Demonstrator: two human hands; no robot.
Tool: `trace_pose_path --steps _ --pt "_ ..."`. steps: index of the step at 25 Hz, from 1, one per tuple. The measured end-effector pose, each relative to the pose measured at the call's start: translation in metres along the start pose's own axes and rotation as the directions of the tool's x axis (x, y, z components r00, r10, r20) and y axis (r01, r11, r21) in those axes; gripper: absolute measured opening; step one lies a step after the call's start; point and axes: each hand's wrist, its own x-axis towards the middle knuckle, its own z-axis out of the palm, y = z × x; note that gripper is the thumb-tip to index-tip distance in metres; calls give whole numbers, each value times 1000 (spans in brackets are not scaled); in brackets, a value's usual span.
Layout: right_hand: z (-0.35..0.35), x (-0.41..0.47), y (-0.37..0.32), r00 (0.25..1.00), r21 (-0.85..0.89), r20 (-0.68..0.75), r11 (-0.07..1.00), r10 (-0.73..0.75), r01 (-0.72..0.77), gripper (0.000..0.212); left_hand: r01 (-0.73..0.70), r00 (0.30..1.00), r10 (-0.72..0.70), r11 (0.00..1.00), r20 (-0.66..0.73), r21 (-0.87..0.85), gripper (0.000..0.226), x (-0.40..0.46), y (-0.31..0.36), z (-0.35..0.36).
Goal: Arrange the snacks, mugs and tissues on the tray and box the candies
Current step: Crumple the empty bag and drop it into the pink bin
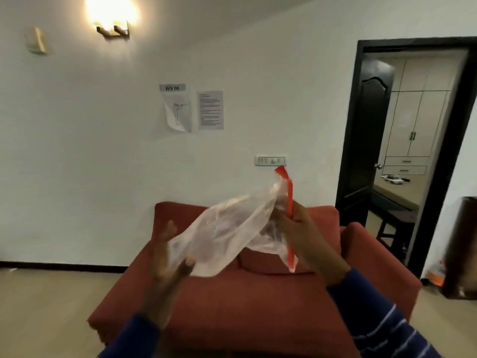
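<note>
I hold a clear plastic zip bag with a red seal strip in the air in front of me, above a red armchair. My right hand grips the bag at its red strip, which stands almost upright. My left hand pinches the bag's lower left corner between thumb and fingers. The bag looks crumpled, and I cannot tell whether anything is inside. No tray, mugs, tissues, snacks or candy box are in view.
A red armchair stands right below my hands, against a white wall. At the right, an open dark door leads to another room. A dark cabinet stands at the far right. Beige floor lies on both sides of the chair.
</note>
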Motion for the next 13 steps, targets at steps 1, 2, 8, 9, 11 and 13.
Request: trace_pose_path --steps 1,2,8,9,11,13 --pt "4 3 -5 999 112 -31 993 34 -30 21 -13 999 17 996 46 -93 113 8 5 13" --pt "9 6 -10 997 218 -41 974 73 -62 25 -18 995 37 983 98 -181 107 15 12 27" --pt "32 20 -31 995 188 33 977 99 -103 25 91 953 43 905 301 -416 80 44 52 103" --pt "35 20 -32 996 113 49 990 74 -79 22 129 963 -10 895 270 -426 84 49 58 114" --pt "37 21 -37 998 11 56 999 37 -37 20 197 976 -123 850 179 -489 72 56 69 131" --pt "31 21 -52 995 -141 83 989 51 -39 27 257 966 -200 775 161 -577 46 62 80 142"
